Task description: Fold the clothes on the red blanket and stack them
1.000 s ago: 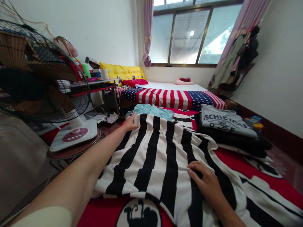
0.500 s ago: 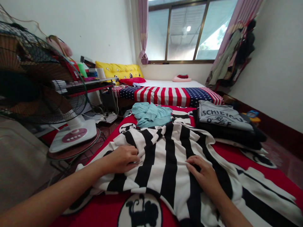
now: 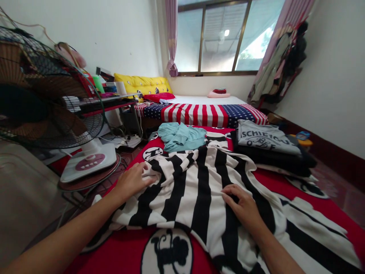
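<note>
A black-and-white striped garment (image 3: pixel 196 190) lies spread over a red patterned blanket (image 3: pixel 119 255) in front of me. My left hand (image 3: pixel 131 182) rests on the garment's bunched left edge, fingers curled on the cloth. My right hand (image 3: pixel 242 207) lies flat on the stripes at the right, fingers stretched out. A crumpled light-blue garment (image 3: pixel 181 137) lies just beyond the striped one.
A stack of folded clothes with a grey printed top (image 3: pixel 265 139) sits at the right. A standing fan (image 3: pixel 51 110) is at the left beside a cluttered shelf (image 3: pixel 108 101). A bed with a flag-pattern cover (image 3: pixel 205 112) lies under the window. Clothes (image 3: pixel 282 64) hang at the right wall.
My left hand drew back from the far edge of the striped garment, bunching its left side toward me, then slid left. My right hand stayed pressed on the cloth.
</note>
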The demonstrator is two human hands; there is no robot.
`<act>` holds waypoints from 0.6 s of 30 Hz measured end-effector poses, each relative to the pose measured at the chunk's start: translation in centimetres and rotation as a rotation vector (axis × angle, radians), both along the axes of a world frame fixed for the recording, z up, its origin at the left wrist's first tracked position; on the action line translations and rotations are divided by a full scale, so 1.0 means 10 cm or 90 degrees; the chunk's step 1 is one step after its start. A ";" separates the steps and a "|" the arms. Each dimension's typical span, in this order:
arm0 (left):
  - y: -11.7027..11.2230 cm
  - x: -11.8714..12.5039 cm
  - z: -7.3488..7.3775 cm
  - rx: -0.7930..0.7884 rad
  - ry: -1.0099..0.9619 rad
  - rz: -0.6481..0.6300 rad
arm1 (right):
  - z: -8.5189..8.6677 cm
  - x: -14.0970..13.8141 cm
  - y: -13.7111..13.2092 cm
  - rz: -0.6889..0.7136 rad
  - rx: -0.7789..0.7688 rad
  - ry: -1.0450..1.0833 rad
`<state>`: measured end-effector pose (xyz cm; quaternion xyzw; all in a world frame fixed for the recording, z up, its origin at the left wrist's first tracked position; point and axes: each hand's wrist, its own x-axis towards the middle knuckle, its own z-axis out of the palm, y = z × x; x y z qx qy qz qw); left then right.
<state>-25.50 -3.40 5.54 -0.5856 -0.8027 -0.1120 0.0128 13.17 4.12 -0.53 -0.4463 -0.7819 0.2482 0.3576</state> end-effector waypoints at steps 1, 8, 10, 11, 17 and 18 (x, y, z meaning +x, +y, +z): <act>-0.04 0.02 0.03 -0.009 0.031 0.021 | 0.00 0.00 0.00 0.000 0.002 0.002; -0.14 -0.05 -0.03 -0.060 0.020 0.004 | -0.01 0.00 0.01 -0.012 0.001 0.002; -0.08 -0.10 -0.12 -0.019 -0.054 -0.077 | -0.01 0.00 0.01 -0.011 0.001 0.003; -0.05 -0.11 -0.15 0.007 -0.101 -0.119 | 0.00 0.00 0.00 -0.009 0.002 0.003; 0.05 -0.02 -0.26 0.086 -0.316 -0.162 | 0.00 0.00 0.00 -0.010 0.010 0.004; 0.05 0.01 -0.26 0.078 -0.325 -0.149 | 0.00 0.00 0.01 -0.008 0.012 0.004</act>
